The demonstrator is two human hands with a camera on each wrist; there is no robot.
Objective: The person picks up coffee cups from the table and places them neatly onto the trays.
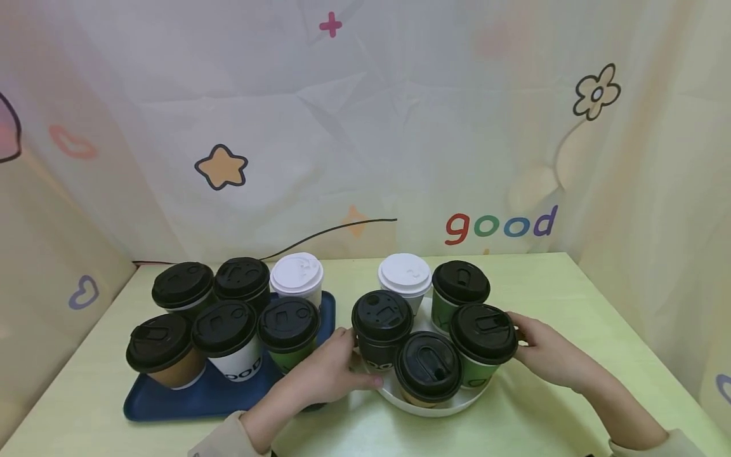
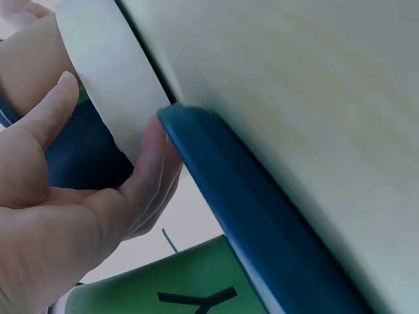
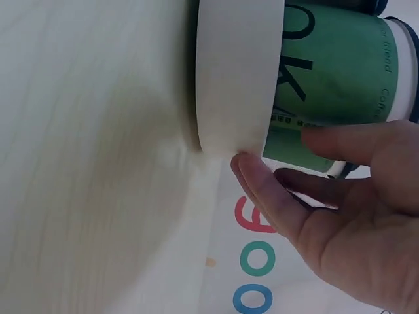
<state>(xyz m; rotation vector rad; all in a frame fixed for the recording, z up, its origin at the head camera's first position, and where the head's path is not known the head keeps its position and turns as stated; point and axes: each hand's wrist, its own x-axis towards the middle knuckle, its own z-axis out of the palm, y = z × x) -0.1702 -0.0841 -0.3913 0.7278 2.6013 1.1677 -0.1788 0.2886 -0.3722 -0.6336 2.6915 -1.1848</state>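
A round white plate (image 1: 436,411) carries several lidded paper cups. My left hand (image 1: 325,371) holds the plate's left side, fingers curved against the outer wall and thumb toward the inside, next to a black cup (image 1: 378,349). On the opposite side, my right hand (image 1: 551,355) has its fingertips at the rim, seen closely in the right wrist view. Its thumb lies over the rim beside a green cup (image 3: 340,72) with a black lid. A brown cup (image 1: 425,368) stands at the plate's front; a white-lidded cup (image 1: 405,276) and another green cup (image 1: 457,292) stand behind.
A blue tray (image 1: 188,406) with several lidded cups lies left of the plate; its raised edge (image 2: 262,216) runs close to my left fingers. A printed cloth (image 1: 365,127) hangs behind the pale table (image 1: 548,412) and along its sides.
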